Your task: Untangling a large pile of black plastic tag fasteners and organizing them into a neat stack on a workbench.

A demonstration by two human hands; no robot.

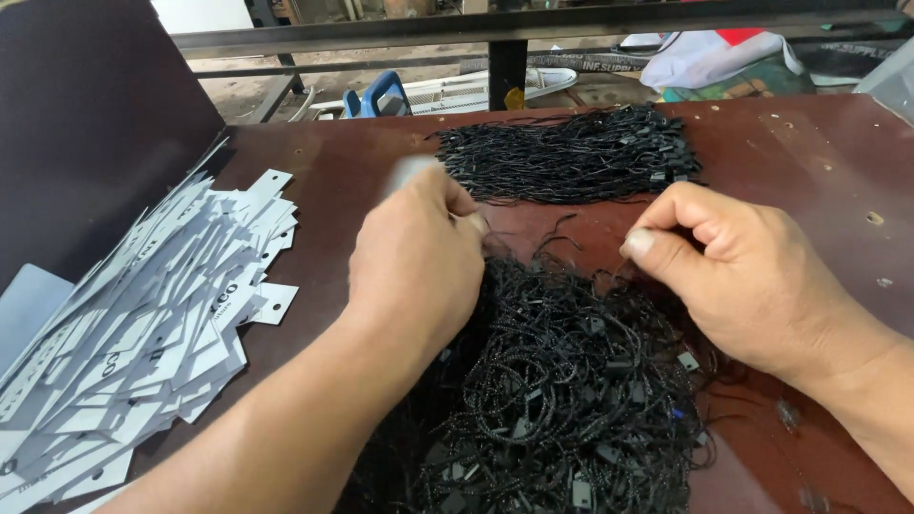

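Note:
My left hand (414, 262) is closed around a white paper tag (411, 173), whose blurred end sticks up above the knuckles. My right hand (733, 271) pinches a thin black string loop (609, 271) between thumb and forefinger. Both hands hover over a tangled heap of black tag strings (562, 390) with small plastic locks, lying on the dark brown table (819, 162). A tidier bundle of black strings (571, 152) lies further back, beyond both hands.
A large fanned pile of white paper tags (143, 333) with punched holes covers the table's left side. A dark panel (86, 114) stands at the far left. Beyond the table's far edge are a metal rail (533, 24), a blue object (376, 95) and cloth.

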